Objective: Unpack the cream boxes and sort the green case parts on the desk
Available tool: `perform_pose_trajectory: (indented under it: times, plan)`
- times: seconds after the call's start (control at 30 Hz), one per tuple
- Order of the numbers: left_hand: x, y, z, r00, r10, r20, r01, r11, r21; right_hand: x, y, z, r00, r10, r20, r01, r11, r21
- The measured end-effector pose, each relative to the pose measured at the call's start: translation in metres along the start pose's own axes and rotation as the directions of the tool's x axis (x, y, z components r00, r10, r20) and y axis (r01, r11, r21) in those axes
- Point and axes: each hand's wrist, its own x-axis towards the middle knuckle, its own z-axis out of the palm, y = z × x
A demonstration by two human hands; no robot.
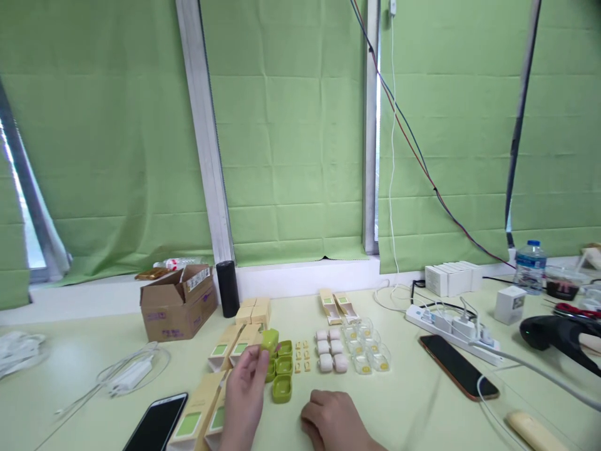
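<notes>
My left hand (248,379) pinches a small green square box (269,339) between thumb and fingers, above a group of like green square boxes (282,388) with hollow tops. My right hand (334,418) rests on the table, its fingers curled in a loose fist with nothing showing in them. Between and beyond the hands lie rows of tiny yellow pieces (303,356), several pale pink rounded blocks (332,351) and clear plastic cups (366,346) with yellow marks inside. Long beige cartons with green labels (197,413) lie beside my left hand.
Small beige boxes (253,310), an opened cardboard box (178,304) and a black cylinder (228,288) stand toward the back. A phone (157,423) lies left and another phone (457,366) right. A power strip (453,332) trails cables. At far right is a water bottle (530,268).
</notes>
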Motion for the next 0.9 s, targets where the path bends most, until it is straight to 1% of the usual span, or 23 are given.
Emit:
perform_pose_trajectory:
  times: [0.03,0.07,0.1,0.13,0.17,0.23,0.3,0.37,0.43,0.47,0.53,0.63,0.77,0.9]
  plan:
    - [0.003,0.004,-0.005,0.996,0.088,0.013,-0.089,0.984,0.151,0.000,-0.001,-0.003,1.000,0.011,0.006,-0.011,1.000,0.011]
    - [0.006,0.010,-0.011,0.985,0.170,0.042,-0.175,0.937,0.302,0.000,-0.002,-0.006,0.999,0.024,0.023,-0.025,0.999,0.027]
    - [0.008,0.017,-0.017,0.966,0.235,0.107,-0.258,0.867,0.427,0.000,-0.004,-0.010,0.998,0.042,0.046,-0.044,0.998,0.043]
    - [0.008,0.025,-0.022,0.943,0.272,0.192,-0.333,0.780,0.529,0.001,-0.005,-0.014,0.996,0.057,0.075,-0.062,0.996,0.059]
    - [0.008,0.032,-0.027,0.919,0.280,0.276,-0.393,0.684,0.615,0.001,-0.007,-0.017,0.993,0.066,0.101,-0.073,0.995,0.072]
    - [0.004,0.042,-0.035,0.888,0.231,0.397,-0.459,0.497,0.736,0.001,-0.009,-0.022,0.990,0.065,0.127,-0.076,0.994,0.082]
    - [-0.002,0.045,-0.041,0.877,0.157,0.455,-0.480,0.340,0.808,0.001,-0.010,-0.024,0.991,0.029,0.130,-0.040,0.995,0.087]
    - [-0.008,0.040,-0.044,0.868,0.099,0.487,-0.496,0.221,0.840,0.001,-0.011,-0.022,0.991,-0.019,0.132,0.009,0.997,0.080]
    - [-0.012,0.032,-0.045,0.860,0.076,0.504,-0.510,0.131,0.850,0.001,-0.010,-0.019,0.989,-0.047,0.142,0.038,0.997,0.062]
    - [-0.013,0.027,-0.045,0.858,0.076,0.508,-0.514,0.099,0.852,0.002,-0.010,-0.018,0.988,-0.050,0.148,0.042,0.998,0.054]
    - [-0.013,0.020,-0.044,0.855,0.076,0.513,-0.518,0.063,0.853,0.002,-0.009,-0.016,0.987,-0.047,0.154,0.040,0.998,0.046]
    - [-0.011,0.013,-0.042,0.856,0.040,0.515,-0.516,0.052,0.855,0.003,-0.008,-0.015,0.985,-0.047,0.165,0.038,0.998,0.052]
    - [-0.010,0.009,-0.040,0.844,0.002,0.536,-0.536,0.030,0.844,0.003,-0.008,-0.017,0.984,-0.044,0.172,0.034,0.998,0.060]
    - [-0.012,0.008,-0.037,0.850,-0.008,0.527,-0.527,-0.020,0.850,0.002,-0.010,-0.021,0.986,-0.049,0.162,0.038,0.997,0.070]
